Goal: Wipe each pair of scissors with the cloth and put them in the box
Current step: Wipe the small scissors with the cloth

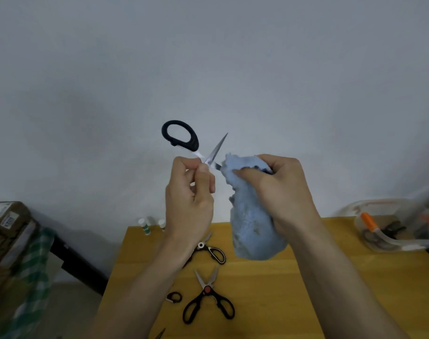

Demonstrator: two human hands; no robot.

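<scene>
Both forearms fill the bottom of the view, nearest the camera, raised above the yellow table (281, 302); beyond them hangs the blue cloth (252, 228), bunched in the right hand (281, 192), whose fingers are curled round its upper part with the thumb pressing into the fabric; the left hand (191, 192) pinches the black-handled scissors (198, 152) near the pivot, fingers curled in. These scissors stand open in the air, one handle loop up and to the left, one blade pointing up and to the right, the other blade running rightward into the cloth; so the blade being wiped lies straight toward the right hand, and drawing the cloth along that axis looks like the next stroke. Further pairs lie on the table below: kitchen shears (208, 297) with a red pivot, another pair (211, 250) partly hidden by the left wrist. At the far right sits the clear box (389, 245), some tools inside; the right hand is nearer it.
</scene>
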